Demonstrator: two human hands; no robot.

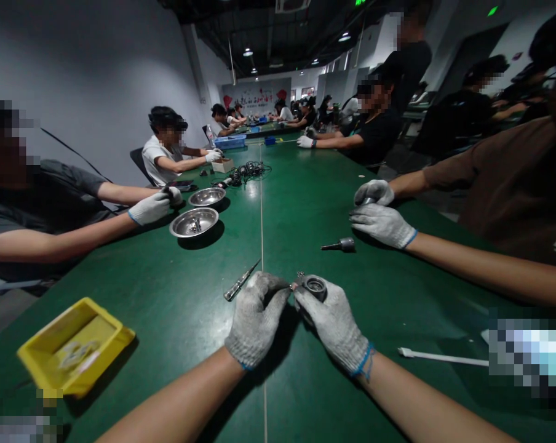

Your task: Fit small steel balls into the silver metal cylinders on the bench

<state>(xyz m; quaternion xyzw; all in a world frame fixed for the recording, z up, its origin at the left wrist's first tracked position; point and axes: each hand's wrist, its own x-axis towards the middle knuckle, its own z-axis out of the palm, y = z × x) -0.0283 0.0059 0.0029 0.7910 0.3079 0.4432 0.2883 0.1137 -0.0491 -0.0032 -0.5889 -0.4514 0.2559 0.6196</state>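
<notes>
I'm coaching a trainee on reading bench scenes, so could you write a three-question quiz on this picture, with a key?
1. Which of the camera wearer's gloved hands grips the dark round part?
2. True or false: the yellow tray sits to the left of the wearer's left hand.
3. How many metal bowls stand on the green table?

Key: 1. The right hand. 2. True. 3. Two.
</notes>
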